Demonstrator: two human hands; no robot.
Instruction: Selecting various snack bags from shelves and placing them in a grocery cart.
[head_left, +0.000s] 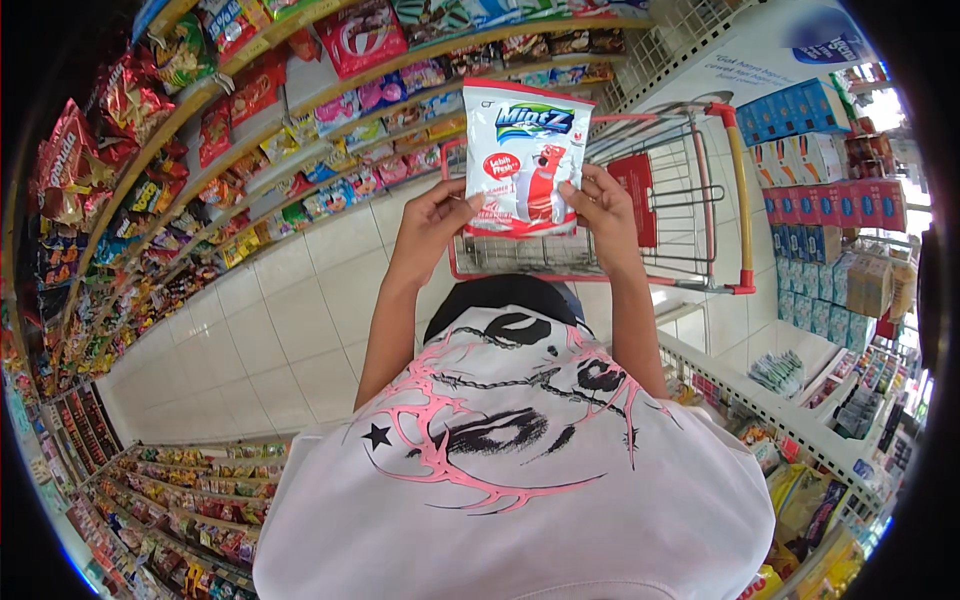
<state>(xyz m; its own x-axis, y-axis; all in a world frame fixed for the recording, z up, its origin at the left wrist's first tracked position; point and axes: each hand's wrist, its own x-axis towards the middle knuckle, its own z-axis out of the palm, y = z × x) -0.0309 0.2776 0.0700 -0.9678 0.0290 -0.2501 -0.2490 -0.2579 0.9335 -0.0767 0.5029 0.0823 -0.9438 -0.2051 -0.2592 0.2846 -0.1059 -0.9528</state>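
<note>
A white and red bag of mint candy (500, 150) is held upright in front of me, its printed front facing me. My left hand (437, 222) pinches its lower left edge, thumb on the front and fingers behind. On the lower right edge my right hand (603, 208) grips it the same way. Just beyond and below the bag stands a wire shopping cart (690, 200) with red trim and a yellow handle. The bag covers part of the cart's basket.
Shelves of bagged sweets (380, 100) curve along the far and left sides. More candy racks (190, 500) stand at the lower left. Stacked boxes (835, 205) and shelves are to the right of the cart. Pale floor tiles (290, 320) lie between.
</note>
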